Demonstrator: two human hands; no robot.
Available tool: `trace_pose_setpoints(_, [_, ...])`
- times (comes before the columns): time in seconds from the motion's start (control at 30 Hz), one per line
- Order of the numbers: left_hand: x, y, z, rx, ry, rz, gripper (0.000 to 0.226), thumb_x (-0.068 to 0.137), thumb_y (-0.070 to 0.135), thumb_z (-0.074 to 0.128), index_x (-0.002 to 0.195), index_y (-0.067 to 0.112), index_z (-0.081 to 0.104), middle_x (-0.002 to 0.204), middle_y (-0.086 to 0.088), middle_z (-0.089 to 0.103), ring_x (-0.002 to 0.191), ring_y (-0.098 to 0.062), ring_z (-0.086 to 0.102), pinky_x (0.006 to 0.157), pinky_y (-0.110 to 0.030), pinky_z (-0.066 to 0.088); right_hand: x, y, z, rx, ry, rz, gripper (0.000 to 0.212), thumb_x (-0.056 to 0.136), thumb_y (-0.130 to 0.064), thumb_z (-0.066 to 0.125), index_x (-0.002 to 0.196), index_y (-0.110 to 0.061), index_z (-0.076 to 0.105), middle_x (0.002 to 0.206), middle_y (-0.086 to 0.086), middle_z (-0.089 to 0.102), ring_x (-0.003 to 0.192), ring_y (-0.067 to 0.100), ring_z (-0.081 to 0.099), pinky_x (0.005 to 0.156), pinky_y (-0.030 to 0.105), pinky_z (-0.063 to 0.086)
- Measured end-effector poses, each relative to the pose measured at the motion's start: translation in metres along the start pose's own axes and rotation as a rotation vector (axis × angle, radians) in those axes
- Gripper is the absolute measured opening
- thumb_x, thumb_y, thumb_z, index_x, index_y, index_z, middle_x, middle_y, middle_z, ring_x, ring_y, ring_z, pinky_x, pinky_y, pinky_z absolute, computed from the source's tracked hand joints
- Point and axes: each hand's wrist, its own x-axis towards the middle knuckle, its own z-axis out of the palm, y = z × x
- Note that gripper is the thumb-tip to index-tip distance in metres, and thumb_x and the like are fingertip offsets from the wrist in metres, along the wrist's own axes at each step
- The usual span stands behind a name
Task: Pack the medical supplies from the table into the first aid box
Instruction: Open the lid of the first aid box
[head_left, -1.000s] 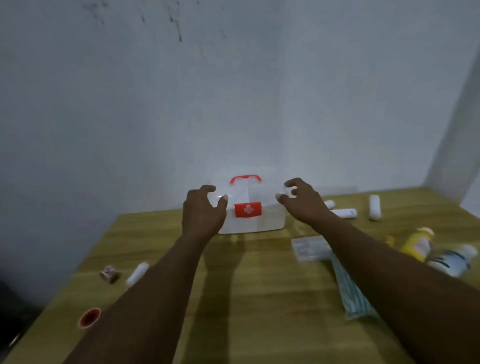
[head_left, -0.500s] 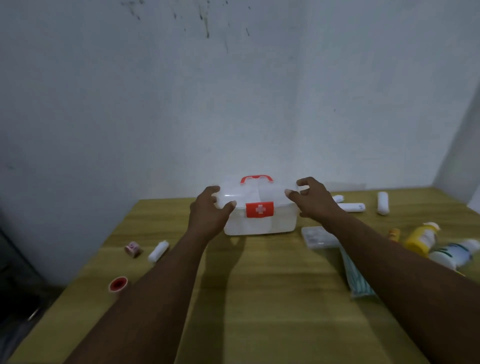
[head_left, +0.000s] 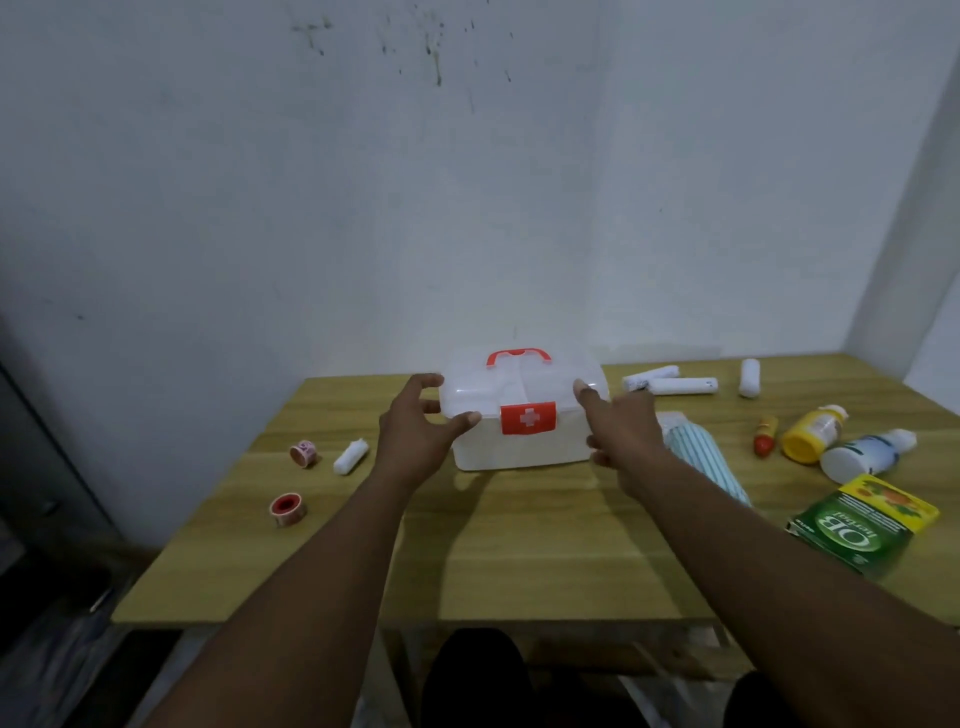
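The first aid box (head_left: 519, 447) is white and translucent, with a red handle and a red latch bearing a white cross. It stands closed at the back of the wooden table (head_left: 519, 551). My left hand (head_left: 415, 436) clasps the lid's left front corner, thumb on the front edge. My right hand (head_left: 621, 434) holds the box's right side, index finger on the lid. Around the box lie bandage rolls (head_left: 680, 386), a small roll (head_left: 350, 456), two tape rolls (head_left: 287, 508), a striped pack (head_left: 701, 457), a yellow bottle (head_left: 813, 434), a white bottle (head_left: 867, 453) and a green carton (head_left: 862, 519).
A small red tube (head_left: 764, 436) lies left of the yellow bottle. The grey wall (head_left: 467, 208) rises right behind the box. The table's front edge runs just above my dark-clad knees (head_left: 478, 675), and its left edge drops off beside the tape rolls.
Both hands have come in from hovering beside the box and now touch its lid and sides. The view has tipped down, so the green carton and the table's front edge now show.
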Motion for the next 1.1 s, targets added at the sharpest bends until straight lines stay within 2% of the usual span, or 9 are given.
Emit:
trace_pose_setpoints(0.07, [0.001, -0.001, 0.0, -0.005, 0.005, -0.003, 0.07, 0.074, 0.036, 0.086, 0.134, 0.024, 0.053, 0.125, -0.005, 0.066, 0.11, -0.02, 0.061, 0.079, -0.032, 0.049, -0.007, 0.006, 0.012, 0.236, -0.045, 0.153, 0.079, 0.077, -0.052, 0.076, 0.134, -0.012, 0.039, 0.102, 0.011, 0.062, 0.071, 0.022, 0.064, 0.048, 0.029, 0.049])
trace_pose_setpoints(0.13, [0.002, -0.002, 0.0, -0.001, 0.012, -0.002, 0.069, 0.073, 0.038, 0.087, 0.132, 0.025, 0.054, 0.122, -0.004, 0.067, 0.109, -0.021, 0.062, 0.08, -0.035, 0.052, -0.013, 0.009, 0.021, 0.406, -0.08, 0.232, 0.072, 0.078, -0.044, 0.08, 0.13, -0.01, 0.042, 0.086, 0.011, 0.062, 0.054, 0.017, 0.059, 0.044, 0.026, 0.047])
trace_pose_setpoints(0.3, [0.003, -0.004, 0.001, 0.016, 0.026, 0.005, 0.068, 0.072, 0.04, 0.087, 0.13, 0.027, 0.054, 0.121, -0.003, 0.067, 0.107, -0.021, 0.063, 0.084, -0.041, 0.057, -0.024, 0.007, 0.032, 0.445, -0.102, 0.238, 0.036, 0.086, -0.032, 0.077, 0.107, -0.01, 0.057, 0.093, 0.014, 0.072, 0.08, 0.022, 0.074, 0.074, 0.039, 0.061])
trace_pose_setpoints(0.37, [0.003, -0.005, 0.001, 0.018, 0.026, 0.01, 0.069, 0.072, 0.04, 0.087, 0.131, 0.027, 0.054, 0.121, -0.004, 0.067, 0.106, -0.021, 0.063, 0.082, -0.039, 0.057, -0.023, 0.008, 0.034, 0.449, -0.079, 0.223, 0.031, 0.086, -0.028, 0.077, 0.101, -0.012, 0.056, 0.094, 0.013, 0.073, 0.079, 0.021, 0.074, 0.072, 0.037, 0.061])
trace_pose_setpoints(0.5, [0.004, -0.004, 0.001, 0.035, 0.009, 0.026, 0.071, 0.072, 0.038, 0.087, 0.133, 0.025, 0.053, 0.123, -0.005, 0.065, 0.098, -0.02, 0.064, 0.069, -0.028, 0.053, -0.024, 0.005, 0.029, 0.383, -0.023, 0.072, 0.044, 0.084, -0.028, 0.079, 0.116, -0.007, 0.057, 0.097, 0.014, 0.074, 0.074, 0.018, 0.076, 0.053, 0.03, 0.054])
trace_pose_setpoints(0.67, [0.005, -0.003, -0.001, 0.103, 0.009, 0.068, 0.076, 0.07, 0.039, 0.088, 0.136, 0.031, 0.052, 0.124, -0.002, 0.063, 0.093, -0.017, 0.064, 0.08, -0.04, 0.059, -0.032, -0.012, 0.011, 0.167, -0.134, -0.253, 0.036, 0.084, -0.022, 0.077, 0.115, -0.018, 0.058, 0.093, 0.011, 0.073, 0.088, 0.023, 0.071, 0.073, 0.039, 0.058])
trace_pose_setpoints(0.87, [0.009, -0.002, -0.005, 0.122, -0.001, 0.1, 0.068, 0.072, 0.04, 0.087, 0.133, 0.03, 0.058, 0.124, -0.003, 0.065, 0.088, -0.015, 0.066, 0.081, -0.043, 0.06, -0.009, -0.013, -0.008, -0.204, -0.112, -0.564, 0.017, 0.082, -0.026, 0.08, 0.094, -0.017, 0.073, 0.078, 0.001, 0.072, 0.075, 0.012, 0.066, 0.069, 0.026, 0.05])
trace_pose_setpoints(0.97, [0.01, -0.004, -0.006, 0.117, -0.004, 0.103, 0.067, 0.071, 0.04, 0.087, 0.131, 0.031, 0.06, 0.121, -0.002, 0.065, 0.085, -0.011, 0.065, 0.08, -0.041, 0.06, 0.007, -0.012, -0.011, -0.373, 0.046, -0.64, 0.033, 0.075, -0.049, 0.081, 0.091, -0.023, 0.07, 0.085, -0.001, 0.066, 0.084, 0.015, 0.06, 0.073, 0.031, 0.045])
trace_pose_setpoints(1.1, [0.012, -0.004, -0.007, 0.103, -0.004, 0.104, 0.064, 0.07, 0.04, 0.088, 0.128, 0.032, 0.061, 0.119, -0.002, 0.066, 0.085, -0.012, 0.067, 0.081, -0.043, 0.06, 0.02, -0.014, -0.012, -0.537, 0.14, -0.519, 0.084, 0.062, -0.074, 0.075, 0.128, -0.027, 0.054, 0.128, 0.007, 0.053, 0.124, 0.028, 0.046, 0.098, 0.044, 0.043])
